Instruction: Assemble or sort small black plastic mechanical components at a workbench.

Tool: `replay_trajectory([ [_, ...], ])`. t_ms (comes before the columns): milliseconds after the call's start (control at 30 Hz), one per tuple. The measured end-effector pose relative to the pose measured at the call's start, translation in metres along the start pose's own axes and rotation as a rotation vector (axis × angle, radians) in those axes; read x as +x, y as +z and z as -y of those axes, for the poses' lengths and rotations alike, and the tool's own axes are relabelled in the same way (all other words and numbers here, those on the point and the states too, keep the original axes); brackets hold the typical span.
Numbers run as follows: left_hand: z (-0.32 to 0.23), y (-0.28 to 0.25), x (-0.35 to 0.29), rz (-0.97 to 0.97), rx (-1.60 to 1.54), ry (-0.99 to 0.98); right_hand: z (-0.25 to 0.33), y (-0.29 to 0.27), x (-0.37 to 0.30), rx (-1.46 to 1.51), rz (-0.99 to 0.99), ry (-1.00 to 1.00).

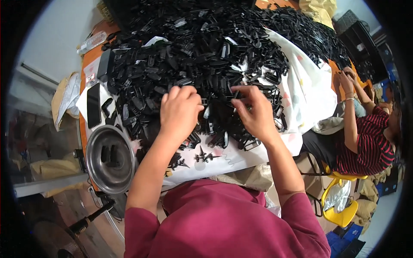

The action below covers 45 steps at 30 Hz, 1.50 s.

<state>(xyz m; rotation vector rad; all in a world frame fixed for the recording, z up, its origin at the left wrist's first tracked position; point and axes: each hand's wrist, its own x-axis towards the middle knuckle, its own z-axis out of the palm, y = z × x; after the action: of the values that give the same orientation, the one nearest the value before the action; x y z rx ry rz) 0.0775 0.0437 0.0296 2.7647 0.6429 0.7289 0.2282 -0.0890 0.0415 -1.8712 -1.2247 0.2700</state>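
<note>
Because the pile of black parts (170, 62) lies loose beneath both hands, a sweeping wrist could spill some off the white sheet (306, 101). Our left hand (181, 109) curls its fingers; our right hand (257, 112) parts thumb and forefinger slightly. We cannot tell whether either grips anything. Beside us, the metal bowl (98, 172) holds a few dark pieces (113, 155).

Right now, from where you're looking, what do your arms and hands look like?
They're human: the left hand and right hand are ungloved. The forearms are uncovered, with nothing visibly worn at the wrists. Plain maroon sleeves are short.
</note>
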Motion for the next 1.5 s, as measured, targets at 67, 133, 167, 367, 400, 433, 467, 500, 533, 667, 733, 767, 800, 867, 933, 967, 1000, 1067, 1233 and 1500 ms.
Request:
replay_trajectory([
  [67, -0.002, 0.002, -0.004, -0.061, -0.510, -0.285, -0.002, 0.004, -0.009, 0.183, -0.032, -0.111],
  [133, -0.008, -0.001, -0.016, -0.053, -0.957, -0.441, 0.010, 0.006, -0.015, 0.352, 0.035, -0.080],
  [167, -0.013, -0.002, -0.020, -0.068, -1.130, -0.420, 0.019, 0.003, -0.017, 0.371, 0.055, -0.068],
  [367, -0.026, -0.012, -0.026, 0.005, -1.291, -0.439, 0.026, 0.008, -0.023, 0.316, 0.024, -0.146],
  [400, -0.026, -0.012, -0.027, 0.003, -1.290, -0.440, 0.025, 0.011, -0.021, 0.251, -0.045, -0.260],
  [433, -0.026, -0.012, -0.027, -0.009, -1.289, -0.434, 0.026, 0.009, -0.021, 0.250, -0.043, -0.260],
  [467, -0.027, -0.012, -0.028, -0.019, -1.288, -0.427, 0.028, 0.005, -0.022, 0.389, 0.018, -0.124],
  [500, -0.027, -0.014, -0.029, -0.021, -1.289, -0.428, 0.031, 0.001, -0.023, 0.525, 0.079, 0.014],
  [533, -0.027, -0.015, -0.030, 0.004, -1.267, -0.418, 0.035, -0.001, -0.027, 0.824, 0.162, 0.244],
  [667, -0.029, -0.015, -0.030, 0.007, -1.203, -0.373, 0.038, -0.007, -0.023, 1.020, 0.219, 0.429],
  [733, -0.029, -0.016, -0.030, -0.008, -1.106, -0.282, 0.037, -0.010, -0.023, 1.052, 0.199, 0.521],
  [767, -0.029, -0.016, -0.030, -0.024, -1.009, -0.193, 0.036, -0.010, -0.023, 1.053, 0.199, 0.522],
  [800, -0.028, -0.017, -0.028, -0.076, -0.848, -0.089, 0.035, -0.010, -0.023, 1.044, 0.180, 0.527],
  [867, -0.029, -0.020, -0.028, -0.067, -0.813, -0.084, 0.035, -0.011, -0.024, 1.034, 0.159, 0.533],
  [933, -0.032, -0.020, -0.029, -0.059, -0.780, -0.076, 0.038, -0.011, -0.026, 1.012, 0.092, 0.540],
  [967, -0.036, -0.018, -0.029, -0.048, -0.899, -0.166, 0.038, -0.011, -0.027, 1.011, 0.088, 0.539],
  [1000, -0.039, -0.017, -0.030, -0.037, -1.017, -0.258, 0.037, -0.011, -0.029, 0.915, 0.056, 0.473],
  [1067, -0.036, -0.018, -0.034, -0.056, -0.848, -0.173, 0.035, -0.007, -0.030, 0.740, 0.047, 0.372],
  [1233, -0.038, -0.028, -0.031, -0.116, -0.475, 0.095, 0.025, -0.003, -0.037, 0.581, 0.117, 0.258],
  [1500, -0.057, -0.010, -0.048, -0.066, -1.397, -0.472, 0.023, 0.028, -0.053, 0.314, -0.159, -0.156],
])
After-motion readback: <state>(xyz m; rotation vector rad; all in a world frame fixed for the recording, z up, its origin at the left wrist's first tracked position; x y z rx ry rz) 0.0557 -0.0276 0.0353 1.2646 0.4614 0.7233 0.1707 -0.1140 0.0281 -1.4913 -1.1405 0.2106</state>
